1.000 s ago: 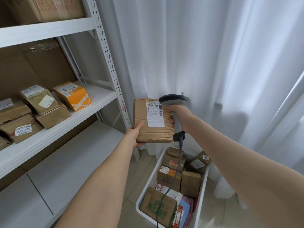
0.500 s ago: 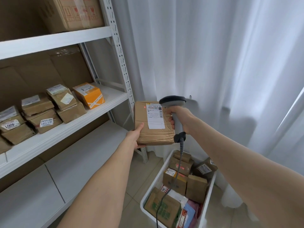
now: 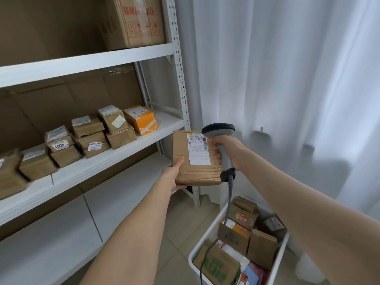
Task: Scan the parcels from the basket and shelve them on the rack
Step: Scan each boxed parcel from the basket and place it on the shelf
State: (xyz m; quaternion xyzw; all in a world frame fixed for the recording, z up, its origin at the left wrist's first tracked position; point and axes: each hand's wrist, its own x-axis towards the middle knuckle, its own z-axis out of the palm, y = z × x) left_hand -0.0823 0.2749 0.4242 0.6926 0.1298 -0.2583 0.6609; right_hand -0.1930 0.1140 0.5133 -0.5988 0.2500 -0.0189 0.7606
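White curtain [image 3: 287,79] behind, parcel [image 3: 194,173] in left hand [image 3: 174,174]; scanner [image 3: 218,128] seemingly touching

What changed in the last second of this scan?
The red dot from the scanner lit up, then slid right across the label. The view swung left toward the rack. Unchanged: left hand holds the parcel, right hand keeps its grip on the scanner.
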